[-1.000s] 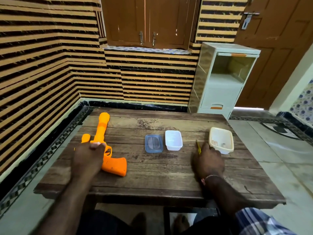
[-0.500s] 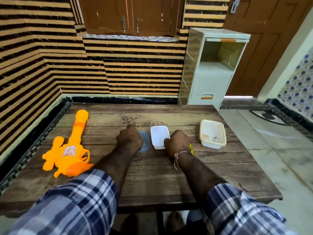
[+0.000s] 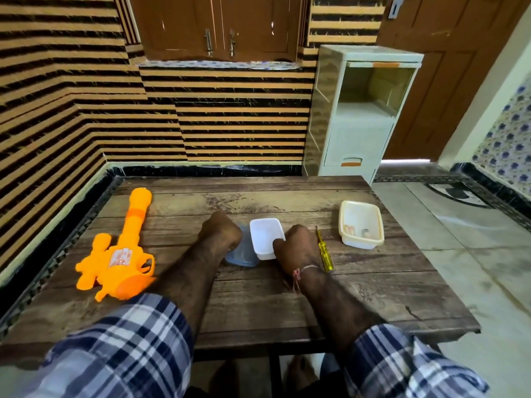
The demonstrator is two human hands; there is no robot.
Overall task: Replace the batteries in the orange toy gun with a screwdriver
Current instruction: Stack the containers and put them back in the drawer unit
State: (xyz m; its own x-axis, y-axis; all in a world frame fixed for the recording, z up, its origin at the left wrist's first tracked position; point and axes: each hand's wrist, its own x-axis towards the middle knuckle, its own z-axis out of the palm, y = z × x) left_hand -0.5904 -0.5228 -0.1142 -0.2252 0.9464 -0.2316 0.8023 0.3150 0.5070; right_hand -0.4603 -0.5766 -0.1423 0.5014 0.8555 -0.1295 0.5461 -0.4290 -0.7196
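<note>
The orange toy gun (image 3: 120, 254) lies flat on the left of the wooden table (image 3: 287, 305), barrel pointing away, with no hand on it. The yellow-handled screwdriver (image 3: 324, 251) lies on the table just right of my right hand (image 3: 296, 248). My left hand (image 3: 221, 231) is curled over the far left part of a clear blue container (image 3: 242, 255); its fingertips are hidden. My right hand grips the near right corner of a white container (image 3: 265, 234), thumb on its rim.
A cream tub (image 3: 362, 225) with a few small items inside stands at the right of the table. A white plastic cabinet (image 3: 362, 110) stands behind the table's far right corner. A striped wall runs along the left and back.
My left hand let go of the toy gun and moved right to the blue container. My right hand shifted left to the white container, leaving the screwdriver on the table.
</note>
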